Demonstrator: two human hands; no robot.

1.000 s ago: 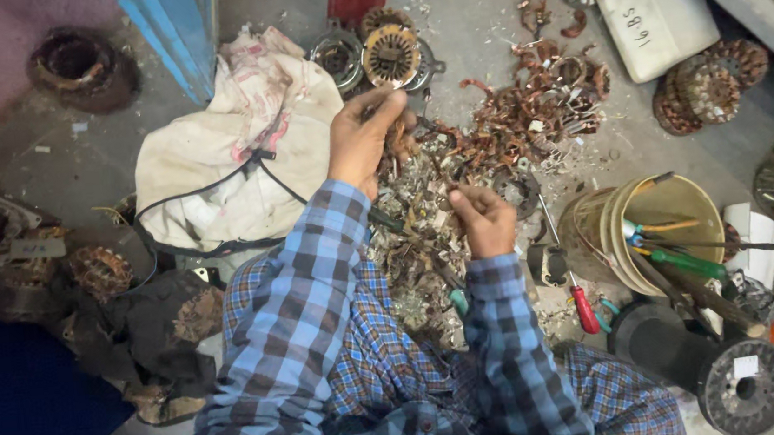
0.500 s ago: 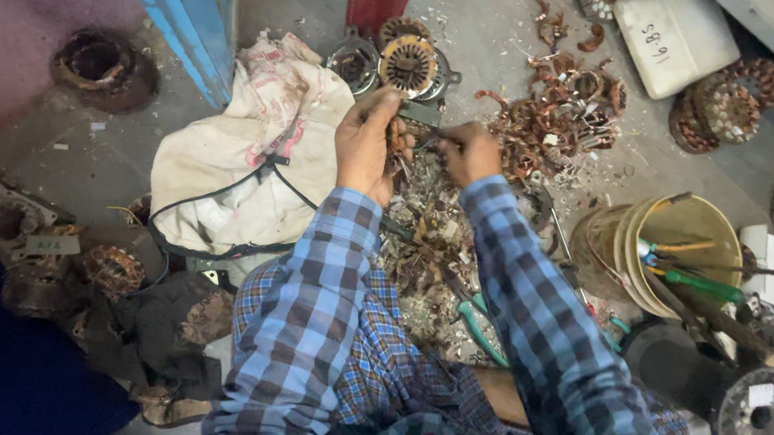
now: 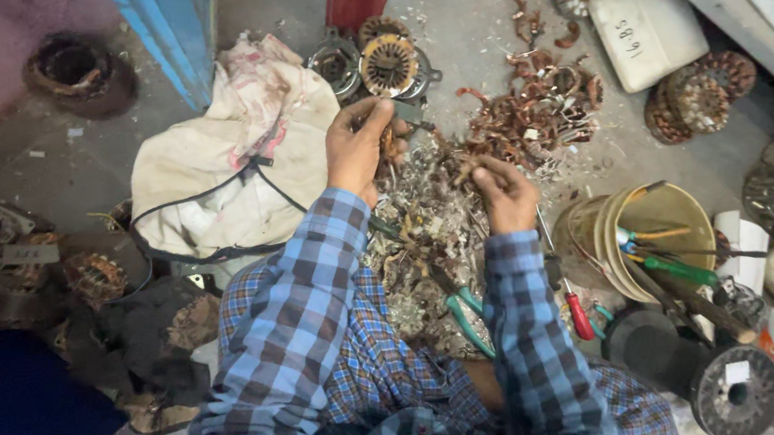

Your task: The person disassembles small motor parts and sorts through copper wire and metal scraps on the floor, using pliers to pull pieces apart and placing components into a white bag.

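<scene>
I look down at my two arms in blue checked sleeves over a heap of scrap. My left hand [image 3: 357, 145] is closed on a small bundle of copper wire [image 3: 390, 141] just below a round motor stator [image 3: 389, 63]. My right hand [image 3: 502, 193] pinches a strand of copper wire [image 3: 462, 166] pulled from the grey pile of wire scraps and insulation bits [image 3: 426, 242]. A mound of reddish copper coils [image 3: 536, 111] lies beyond my right hand.
A dirty white cloth sack [image 3: 223, 157] lies left. Green-handled pliers [image 3: 463, 318] and a red screwdriver [image 3: 574, 308] rest near my right arm. A yellow bowl of tools [image 3: 659, 231], more stators [image 3: 698, 97], a white canister [image 3: 646, 27] and a wire spool [image 3: 733, 388] crowd the right.
My right hand has drawn back from beside the left hand toward me, pulling a wire strand. The left hand stays near the stator.
</scene>
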